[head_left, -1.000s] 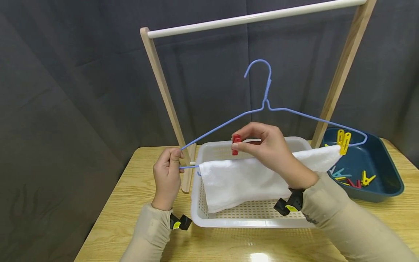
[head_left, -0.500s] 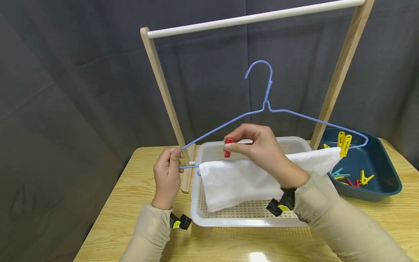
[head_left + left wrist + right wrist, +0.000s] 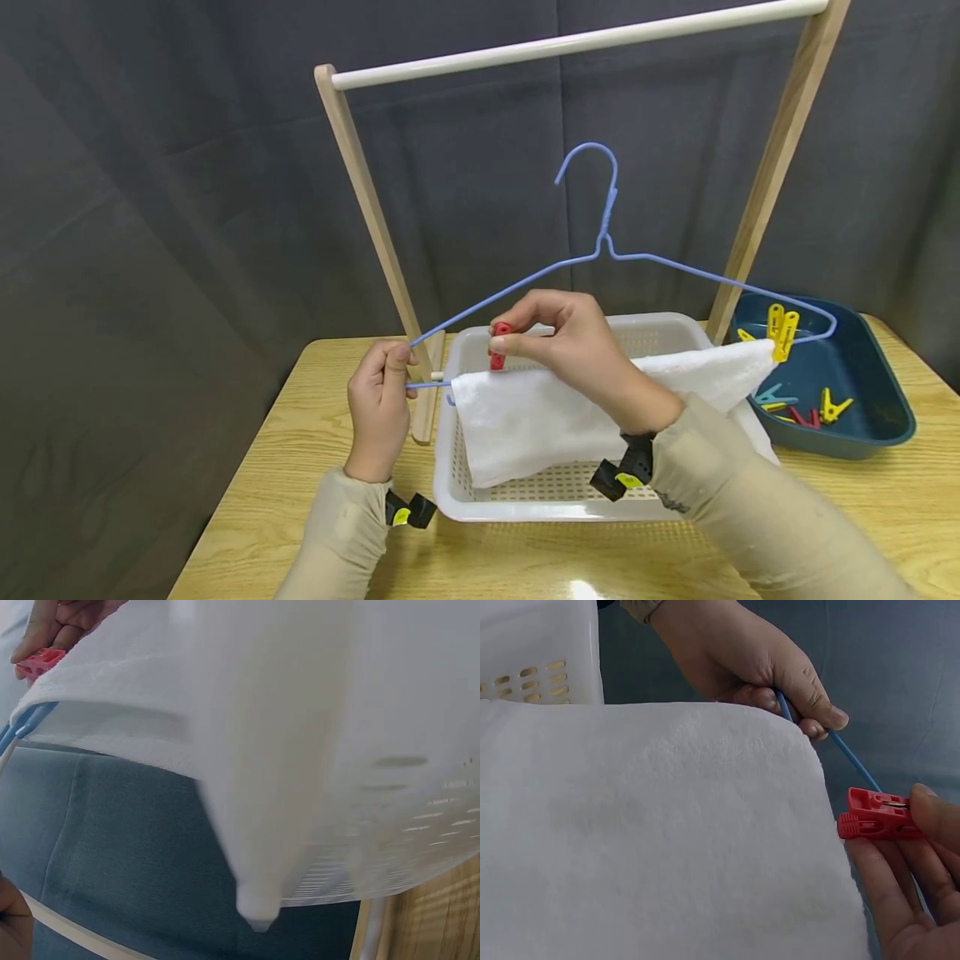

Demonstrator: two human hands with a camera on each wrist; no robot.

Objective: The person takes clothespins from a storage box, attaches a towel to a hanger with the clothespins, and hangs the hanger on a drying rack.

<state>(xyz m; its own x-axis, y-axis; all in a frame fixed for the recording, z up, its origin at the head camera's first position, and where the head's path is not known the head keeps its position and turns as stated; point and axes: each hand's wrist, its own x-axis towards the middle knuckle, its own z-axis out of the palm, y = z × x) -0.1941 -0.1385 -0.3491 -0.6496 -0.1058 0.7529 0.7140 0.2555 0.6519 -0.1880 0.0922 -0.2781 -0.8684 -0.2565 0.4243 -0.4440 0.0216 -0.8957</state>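
Observation:
My left hand [image 3: 378,400] grips the left corner of a blue wire hanger [image 3: 517,287], thumb over the wire. A white towel [image 3: 525,425] hangs folded over the hanger's bottom bar. At its right end a yellow clothespin [image 3: 783,332] clamps towel and bar together. Between thumb and fingers, my right hand [image 3: 577,346] pinches a red clothespin [image 3: 498,346]. That clothespin is right at the towel's top edge, near its left end. In the right wrist view the red clothespin [image 3: 881,814] lies beside the towel edge.
Below the towel stands a white perforated basket [image 3: 562,510]. To the right, a dark blue tub [image 3: 877,408] holds several loose clothespins. A wooden rack with a white rod [image 3: 585,43] rises behind the hanger, before a dark curtain [image 3: 187,208].
My right hand has moved left along the towel's top edge and slightly down with the red clothespin. The left hand keeps its grip on the hanger. The whole view has shifted slightly.

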